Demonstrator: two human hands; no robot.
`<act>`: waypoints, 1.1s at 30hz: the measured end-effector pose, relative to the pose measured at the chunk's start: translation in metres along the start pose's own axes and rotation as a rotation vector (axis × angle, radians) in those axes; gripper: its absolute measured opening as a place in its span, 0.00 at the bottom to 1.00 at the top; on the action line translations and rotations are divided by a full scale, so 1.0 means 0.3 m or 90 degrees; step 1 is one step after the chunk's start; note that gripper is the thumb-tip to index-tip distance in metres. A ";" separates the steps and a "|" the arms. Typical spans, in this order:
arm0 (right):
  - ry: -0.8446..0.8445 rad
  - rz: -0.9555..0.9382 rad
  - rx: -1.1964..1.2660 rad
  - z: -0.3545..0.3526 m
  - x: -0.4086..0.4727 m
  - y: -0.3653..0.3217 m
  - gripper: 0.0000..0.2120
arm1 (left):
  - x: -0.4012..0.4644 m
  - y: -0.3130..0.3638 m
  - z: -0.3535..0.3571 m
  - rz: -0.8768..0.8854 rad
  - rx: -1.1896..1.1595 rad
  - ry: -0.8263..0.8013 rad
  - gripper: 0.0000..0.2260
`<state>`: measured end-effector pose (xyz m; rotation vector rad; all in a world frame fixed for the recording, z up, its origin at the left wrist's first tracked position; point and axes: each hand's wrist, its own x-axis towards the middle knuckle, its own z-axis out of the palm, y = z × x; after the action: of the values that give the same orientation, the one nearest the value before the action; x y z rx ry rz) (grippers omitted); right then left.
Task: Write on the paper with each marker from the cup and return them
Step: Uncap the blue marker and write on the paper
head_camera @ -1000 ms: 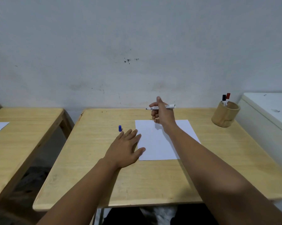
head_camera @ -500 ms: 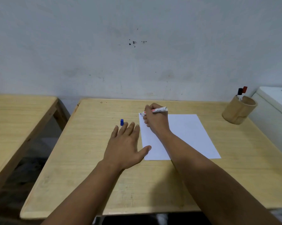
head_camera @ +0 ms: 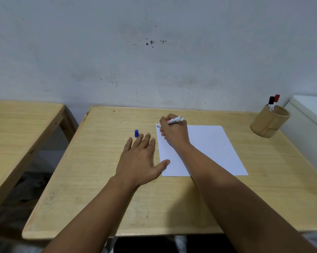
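A white sheet of paper (head_camera: 208,148) lies on the wooden table (head_camera: 92,170). My right hand (head_camera: 174,134) grips an uncapped white marker (head_camera: 175,120), its tip touching the paper's far left corner. My left hand (head_camera: 139,159) lies flat on the table with fingers spread, thumb on the paper's left edge. A blue marker cap (head_camera: 136,133) stands just beyond its fingertips. At the far right a bamboo cup (head_camera: 270,121) holds a black-capped marker (head_camera: 271,101) and a red-capped marker (head_camera: 276,98).
A second wooden table (head_camera: 17,128) stands to the left across a gap. A white cabinet or appliance (head_camera: 311,114) sits right beside the cup. A grey-white wall runs directly behind the table.
My right hand came down from the air onto the paper's far left corner with the marker. The view tilted down and left. My left hand stayed flat.
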<state>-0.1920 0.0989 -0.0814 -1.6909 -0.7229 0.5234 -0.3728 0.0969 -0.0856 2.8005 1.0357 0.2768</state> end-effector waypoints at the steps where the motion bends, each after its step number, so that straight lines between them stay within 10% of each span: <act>1: 0.001 -0.004 -0.010 0.001 -0.003 -0.003 0.15 | 0.000 0.000 0.000 0.000 0.000 0.000 0.42; 19: 0.035 -0.054 0.153 -0.067 -0.029 -0.120 0.12 | -0.002 -0.004 -0.004 -0.003 -0.025 0.008 0.41; 22: 0.028 0.023 0.237 -0.131 -0.035 -0.195 0.20 | -0.002 0.000 -0.012 -0.009 -0.055 0.072 0.36; 26: 0.073 0.021 0.241 -0.210 -0.062 -0.218 0.05 | 0.036 -0.002 -0.061 -0.117 -0.167 0.231 0.25; 33: 0.047 0.055 0.254 -0.316 -0.144 -0.217 0.09 | 0.121 -0.090 -0.098 -0.186 -0.142 0.147 0.12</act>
<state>-0.1705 0.0118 0.0026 -1.3631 -0.4567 0.6186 -0.3693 0.1432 -0.0578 2.4216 1.3501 0.6465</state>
